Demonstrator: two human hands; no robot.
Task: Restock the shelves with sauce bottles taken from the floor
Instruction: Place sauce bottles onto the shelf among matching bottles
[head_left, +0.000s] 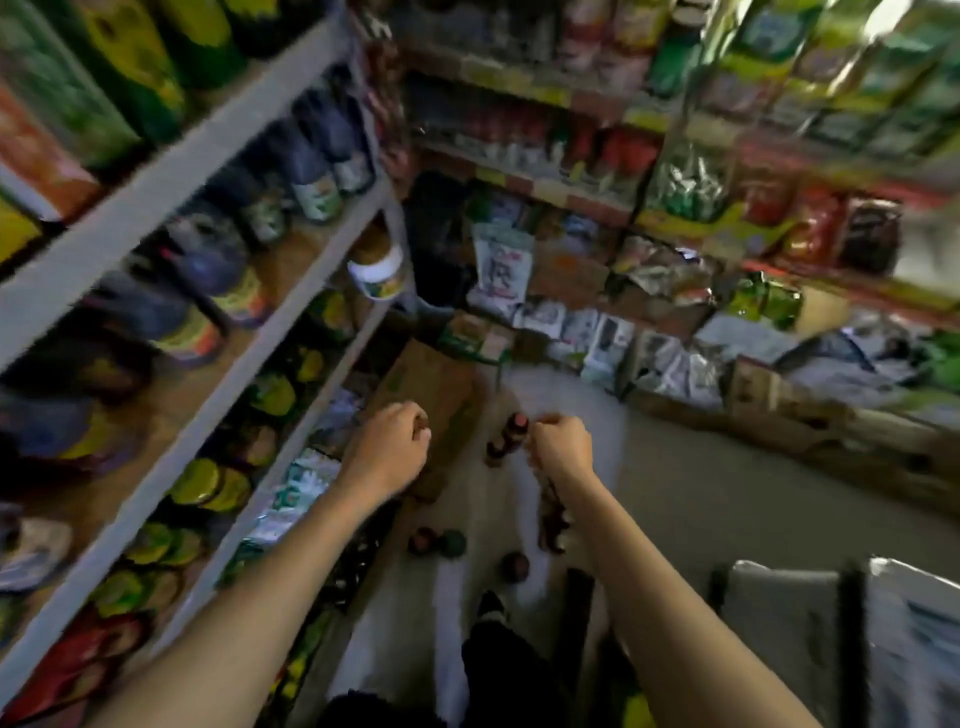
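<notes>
The picture is motion-blurred. My left hand (390, 448) and my right hand (562, 448) are stretched out over the aisle floor, both with fingers curled shut. A brownish sauce bottle (427, 489) hangs just under the left fist. A dark sauce bottle (551, 512) hangs under the right wrist. The blur hides the exact grip of each hand. Several more sauce bottles stand on the pale floor: two beyond the hands (511, 434), two near my feet (437, 541), and one more (514, 566). The grey shelves (270, 332) on the left hold dark bottles (311, 171).
A cardboard box (431, 379) lies on the floor against the left shelves, ahead of my hands. A white jar (378, 273) sits at a shelf end. Packets and cartons crowd the far and right shelves (675, 322). Sacks (789, 623) stand at the lower right. My dark shoe (493, 613) is below.
</notes>
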